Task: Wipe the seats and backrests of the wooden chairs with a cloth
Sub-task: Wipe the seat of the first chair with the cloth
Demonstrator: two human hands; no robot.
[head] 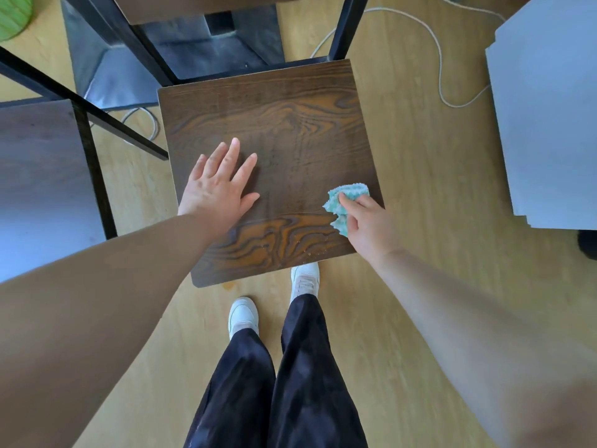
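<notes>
The seat (290, 124) lies directly below the person, with its front edge nearest the shoes (305, 279). The left hand (219, 185) rests palm-down on the left part of the seat, its fingers (234, 153) straight and spread and holding nothing; this placement probably steadies the chair against the wiping force. The right hand (365, 221) pinches the cloth (347, 197) between thumb and curled fingers and presses it onto the seat close to the right edge. The cloth is bunched, which gives a firm pad for rubbing. Light specks (310, 250) show on the seat near the front right corner, just beside the cloth, so that area likely needs a pass. The black frame (349, 27) rises from the rear of the seat; a brown board at the top of the view is probably the backrest (193, 4), and nothing touches it. A second dark surface (38, 173) stands at the left; whether it is a chair or a desk cannot be told. A white cable (439, 59) lies on the floor (420, 189) behind and to the right, and a grey panel (549, 108) stands near the right side. Both restrict footing around the chair.
</notes>
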